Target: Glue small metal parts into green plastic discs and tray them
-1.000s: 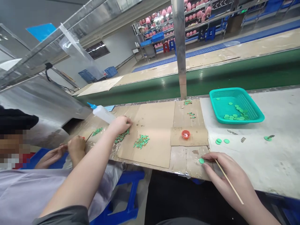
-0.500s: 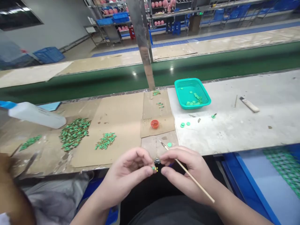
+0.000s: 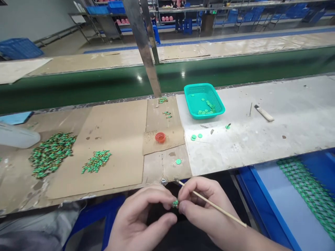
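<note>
Left hand curling closed, fingertips pinching a tiny glossy green piece between both hands, right hand gripping a thin wooden stick, knuckles pressing close beside the piece

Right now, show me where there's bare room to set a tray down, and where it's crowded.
Bare room: the white bench top between the teal plastic basket and the front edge, right of the loose green discs; and the brown cardboard sheet above the smaller green-and-gold heap. Crowded: the larger heap at left, and the bench edge by the left hand and right hand.
</note>
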Demonstrator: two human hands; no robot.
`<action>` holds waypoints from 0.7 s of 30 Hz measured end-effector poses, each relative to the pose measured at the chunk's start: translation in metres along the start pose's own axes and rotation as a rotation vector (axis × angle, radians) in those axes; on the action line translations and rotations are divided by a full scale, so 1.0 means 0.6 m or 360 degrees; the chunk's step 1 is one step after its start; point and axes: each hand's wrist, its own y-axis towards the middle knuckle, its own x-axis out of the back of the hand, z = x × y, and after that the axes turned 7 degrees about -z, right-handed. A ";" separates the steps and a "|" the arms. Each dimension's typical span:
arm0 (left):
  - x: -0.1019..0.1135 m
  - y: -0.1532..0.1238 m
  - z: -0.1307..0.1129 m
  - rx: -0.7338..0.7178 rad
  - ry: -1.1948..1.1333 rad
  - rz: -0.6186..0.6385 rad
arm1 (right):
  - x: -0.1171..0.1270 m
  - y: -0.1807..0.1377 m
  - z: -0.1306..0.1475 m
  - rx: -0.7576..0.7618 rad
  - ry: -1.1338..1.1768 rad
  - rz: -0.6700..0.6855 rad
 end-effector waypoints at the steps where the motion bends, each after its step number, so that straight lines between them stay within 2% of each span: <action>1: -0.007 -0.007 0.004 -0.0008 -0.0058 -0.0004 | 0.001 -0.003 -0.010 -0.0070 0.0050 -0.0013; 3: -0.020 -0.016 0.012 -0.0012 -0.0109 -0.0013 | 0.004 -0.006 -0.029 -0.0131 0.0091 -0.0039; 5: -0.027 -0.018 0.020 -0.0035 -0.0080 -0.0052 | 0.005 -0.004 -0.039 -0.0081 0.0038 -0.0092; 10: -0.028 -0.005 0.032 -0.0145 0.0124 0.0020 | 0.000 0.013 -0.035 0.0445 -0.0316 -0.0299; 14: -0.023 0.009 0.037 -0.0096 0.0103 0.0028 | 0.003 0.025 -0.020 0.0658 -0.0476 -0.0315; 21: -0.011 0.066 0.064 -0.0015 0.0517 -0.0224 | 0.067 0.079 -0.001 0.1099 -0.0888 -0.0301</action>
